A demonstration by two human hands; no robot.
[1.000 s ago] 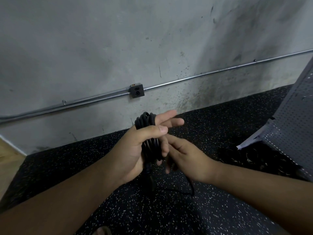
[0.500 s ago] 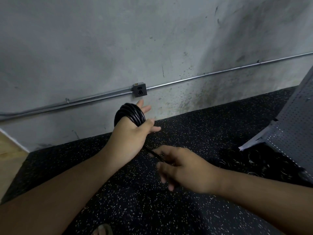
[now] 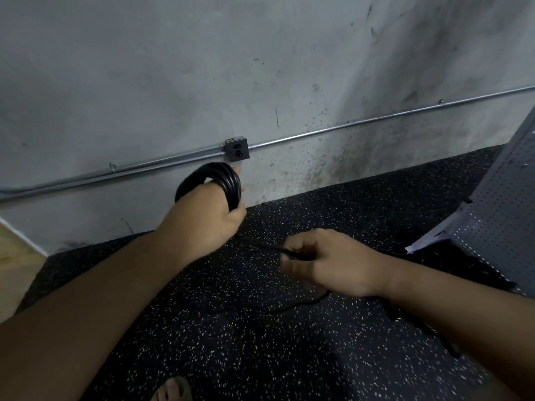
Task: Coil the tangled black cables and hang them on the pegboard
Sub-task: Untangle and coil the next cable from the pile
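Because the left hand serves as the spool, the black cable coil sits wound round its fingers, thumb clamping the loops, raised before the concrete wall. The right hand pinches the free strand lower down, so it runs taut between the hands, ready for winding. The pegboard leans well apart at right.
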